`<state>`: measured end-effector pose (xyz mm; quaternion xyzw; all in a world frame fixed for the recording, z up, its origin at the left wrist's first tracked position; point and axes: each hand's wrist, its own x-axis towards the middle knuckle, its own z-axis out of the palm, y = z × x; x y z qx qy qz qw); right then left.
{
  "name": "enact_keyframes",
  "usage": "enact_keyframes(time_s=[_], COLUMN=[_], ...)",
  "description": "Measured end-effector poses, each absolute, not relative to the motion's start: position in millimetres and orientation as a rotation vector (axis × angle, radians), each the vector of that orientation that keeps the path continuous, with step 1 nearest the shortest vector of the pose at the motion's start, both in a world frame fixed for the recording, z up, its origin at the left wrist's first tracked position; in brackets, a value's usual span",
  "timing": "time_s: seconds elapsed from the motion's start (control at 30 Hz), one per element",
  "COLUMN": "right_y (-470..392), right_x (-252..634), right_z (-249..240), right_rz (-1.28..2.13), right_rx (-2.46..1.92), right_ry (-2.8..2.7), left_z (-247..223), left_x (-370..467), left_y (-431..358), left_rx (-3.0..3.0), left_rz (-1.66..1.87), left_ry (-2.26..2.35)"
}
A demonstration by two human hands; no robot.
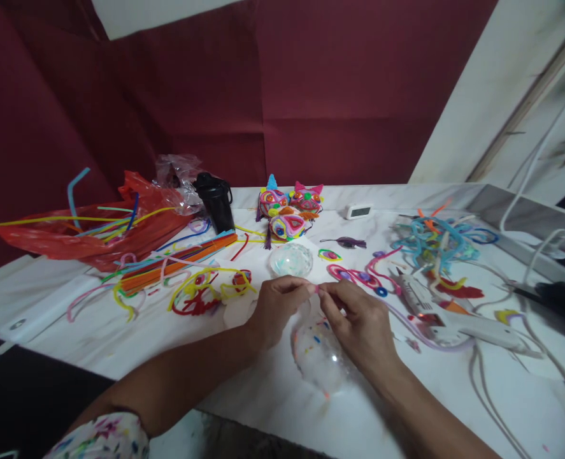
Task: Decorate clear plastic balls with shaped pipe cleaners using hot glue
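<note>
My left hand (279, 309) and my right hand (358, 319) meet over the middle of the table, fingertips pinched together. Between them shows a small pink piece (316, 289), like a bit of pipe cleaner; most of it is hidden by the fingers. Just under my right hand lies a clear plastic dome (318, 360) with small coloured bits on it. Beyond the hands sits a second clear dome (290, 260) with pale green specks. To the right of that dome are pink and purple pipe-cleaner curls (358, 276) and a green-edged eye shape (329, 255).
Left: a red plastic bag (120, 239) with pipe cleaners, and orange pipe cleaners (177, 262). Behind: a black bottle (218, 203), several decorated balls (289, 223), a small digital display (359, 211). Right: a glue gun (478, 330) with cords, and blue pipe cleaners (442, 239).
</note>
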<state>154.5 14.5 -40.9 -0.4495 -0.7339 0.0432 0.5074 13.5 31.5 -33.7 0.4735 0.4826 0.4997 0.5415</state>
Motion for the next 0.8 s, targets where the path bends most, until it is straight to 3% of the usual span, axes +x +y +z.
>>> enact_keyframes(time_s=[0.27, 0.8], right_y=[14.6, 17.9], right_x=[155.0, 169.2], right_z=[-41.2, -34.4], right_rz=[0.129, 0.093], right_rx=[-1.024, -1.061], right_ry=[-1.799, -2.23], left_z=[-37.0, -16.9], left_x=[14.7, -4.7], left_y=[29.8, 49.9], left_rx=[1.073, 1.406], left_rz=[1.193, 0.712], left_ry=[1.063, 1.123])
